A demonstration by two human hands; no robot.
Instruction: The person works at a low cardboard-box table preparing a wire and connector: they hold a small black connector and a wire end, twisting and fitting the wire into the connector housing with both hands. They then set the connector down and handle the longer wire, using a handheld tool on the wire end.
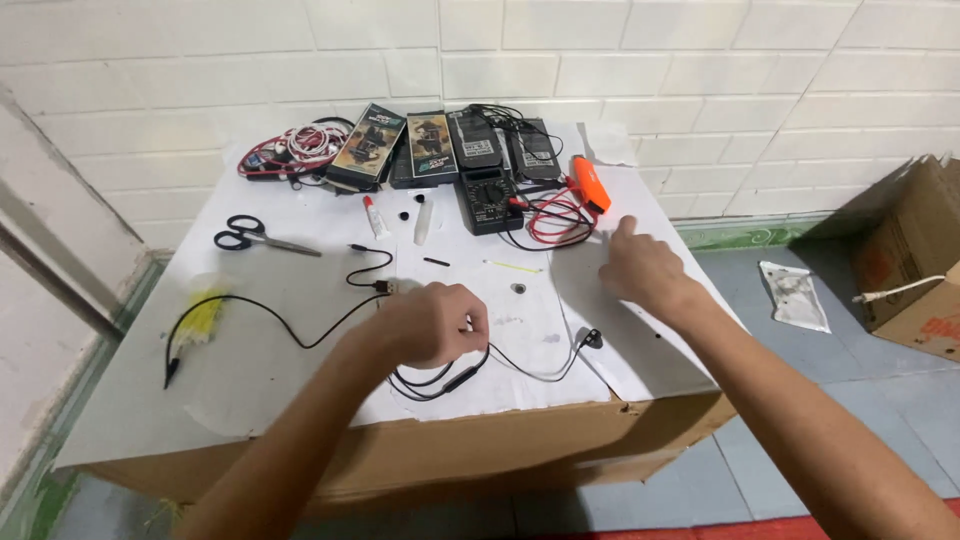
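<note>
Left hand [432, 324] grips black earphone cable [440, 380] near the table's front edge [480, 420]; right hand [640, 268] open, empty

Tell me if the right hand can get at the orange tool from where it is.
Probably yes: the right hand hovers just short of the orange tool, with only loose red leads nearby, not blocking.

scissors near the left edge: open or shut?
Shut. The scissors lie flat on the white paper, blades together in one line, black handle loops side by side.
</note>
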